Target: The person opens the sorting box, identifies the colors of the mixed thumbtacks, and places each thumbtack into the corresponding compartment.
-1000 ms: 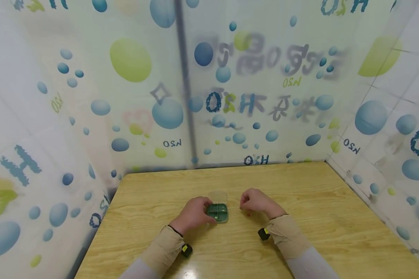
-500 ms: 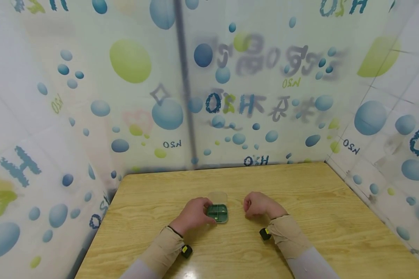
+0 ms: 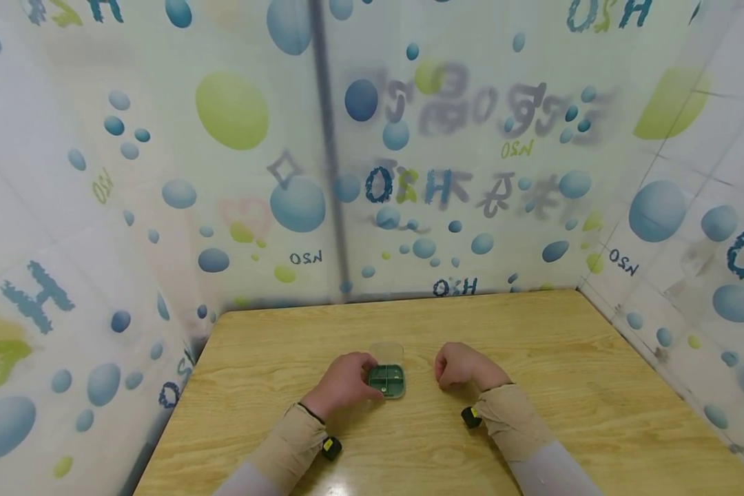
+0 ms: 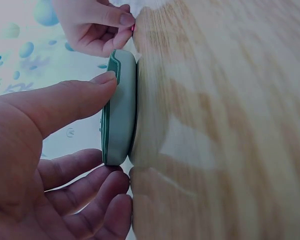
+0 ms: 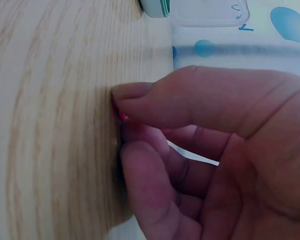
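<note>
A small green pill box [image 3: 386,381] with divided compartments lies on the table, its clear lid [image 3: 387,353] folded back behind it. In one front compartment shows a tiny pale piece [image 3: 384,390]. My left hand [image 3: 342,380] grips the box from the left, thumb on the near side and fingers at the far side; the left wrist view shows the thumb [image 4: 85,97] against its rim. To the right of the box, my right hand [image 3: 467,365] is down at the table top. Its thumb and index finger pinch a tiny red piece [image 5: 122,116], mostly covered by the fingertips.
The wooden table [image 3: 273,331] reaches back to a patterned curtain wall [image 3: 372,262], with more of that curtain on both sides. A dark wrist camera [image 3: 331,446] sits on the left wrist, another camera [image 3: 471,417] on the right.
My right hand has shifted slightly right and toward me, down over the red piece that lay in sight on the table, and now pinches it. The left hand keeps its grip on the pill box.
</note>
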A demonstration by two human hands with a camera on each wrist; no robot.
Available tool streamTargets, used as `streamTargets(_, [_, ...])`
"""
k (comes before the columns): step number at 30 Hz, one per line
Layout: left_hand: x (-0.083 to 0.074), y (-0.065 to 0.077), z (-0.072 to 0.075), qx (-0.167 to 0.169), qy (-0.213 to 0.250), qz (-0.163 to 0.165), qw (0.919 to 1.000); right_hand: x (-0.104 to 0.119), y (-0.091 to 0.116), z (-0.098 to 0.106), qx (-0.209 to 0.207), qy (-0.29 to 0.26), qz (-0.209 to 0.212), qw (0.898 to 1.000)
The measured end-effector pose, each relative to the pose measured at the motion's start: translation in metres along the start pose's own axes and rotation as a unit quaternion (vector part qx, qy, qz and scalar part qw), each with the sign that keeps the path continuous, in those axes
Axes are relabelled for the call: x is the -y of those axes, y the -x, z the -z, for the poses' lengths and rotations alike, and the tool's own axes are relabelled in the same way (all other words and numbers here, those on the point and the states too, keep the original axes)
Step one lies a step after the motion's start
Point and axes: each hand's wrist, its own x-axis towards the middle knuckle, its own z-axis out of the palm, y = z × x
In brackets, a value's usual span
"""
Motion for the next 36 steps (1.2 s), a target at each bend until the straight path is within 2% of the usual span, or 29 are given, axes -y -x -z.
streamTargets(9, [0.000,0.001,-0.002,0.003,0.009,0.004,0.9999,-0.001,0.001,-0.002,-0.015,-0.016,0.017,1.000])
streamTargets(15, [-0.002,0.000,-0.002,0.002,0.006,0.009,0.9999,-0.002,0.000,0.000,-0.031,-0.003,0.032,0.999])
streamTargets(25, [-0.002,0.001,-0.002,0.002,0.004,0.013,0.9999,-0.004,-0.003,-0.003,-0.028,-0.013,0.032,0.999])
streamTargets(36, [-0.001,0.001,0.000,0.002,0.009,0.009,0.9999,-0.008,-0.009,-0.008,-0.065,-0.075,0.018,0.995])
